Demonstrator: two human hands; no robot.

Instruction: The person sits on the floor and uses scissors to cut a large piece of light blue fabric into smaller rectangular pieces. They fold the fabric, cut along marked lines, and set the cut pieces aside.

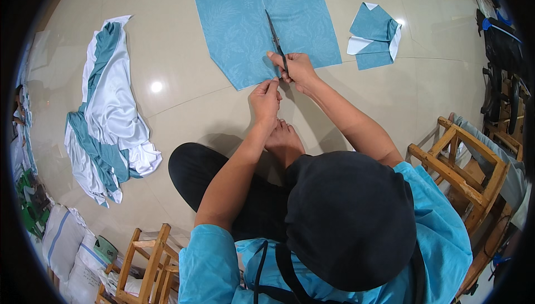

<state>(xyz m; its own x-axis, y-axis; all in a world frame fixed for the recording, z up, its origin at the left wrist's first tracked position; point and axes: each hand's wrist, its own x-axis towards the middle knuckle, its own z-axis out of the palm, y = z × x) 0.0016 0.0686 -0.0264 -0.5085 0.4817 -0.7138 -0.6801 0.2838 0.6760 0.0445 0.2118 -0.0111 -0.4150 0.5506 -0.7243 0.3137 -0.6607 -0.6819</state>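
A blue cloth (228, 30) with a pale leaf pattern lies flat on the floor, running out of the top of the view. My right hand (301, 71) is closed around the handles of dark scissors (275, 35). Their blades point away from me over the cloth, and the tip meets a thin pale line running up the middle. Close by, my left hand (265, 101) pinches the cloth's near edge just left of the scissor handles. Fingers partly hide the handles and the pinched edge.
White and teal fabric (114, 109) lies crumpled on the tiled floor (178, 120) at left. A smaller folded teal piece (374, 39) lies at right. Wooden stools (460, 164) stand near right and near left, with white sacks (64, 237) at the left edge. My bare foot (284, 139) is just below my hands.
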